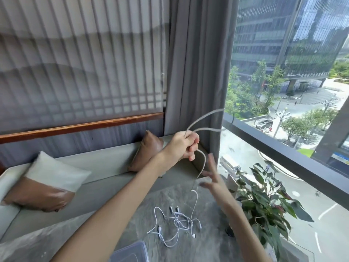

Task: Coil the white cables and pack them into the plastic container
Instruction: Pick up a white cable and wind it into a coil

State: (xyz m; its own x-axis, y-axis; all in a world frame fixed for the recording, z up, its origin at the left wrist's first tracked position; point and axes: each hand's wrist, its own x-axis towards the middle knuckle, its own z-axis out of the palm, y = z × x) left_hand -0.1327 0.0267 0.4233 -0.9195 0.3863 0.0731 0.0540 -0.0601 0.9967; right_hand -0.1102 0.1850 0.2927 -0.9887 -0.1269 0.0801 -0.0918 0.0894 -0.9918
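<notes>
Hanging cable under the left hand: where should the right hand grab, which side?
Probably pinch the hanging strand on its vertical run just below the left hand, coming from the right, where the open right hand is. Lower down it joins the tangle.

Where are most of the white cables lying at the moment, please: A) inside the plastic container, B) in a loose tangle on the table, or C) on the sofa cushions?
B: the white cables lie tangled on the table, beyond the plastic container, whose visible part holds none.
</notes>
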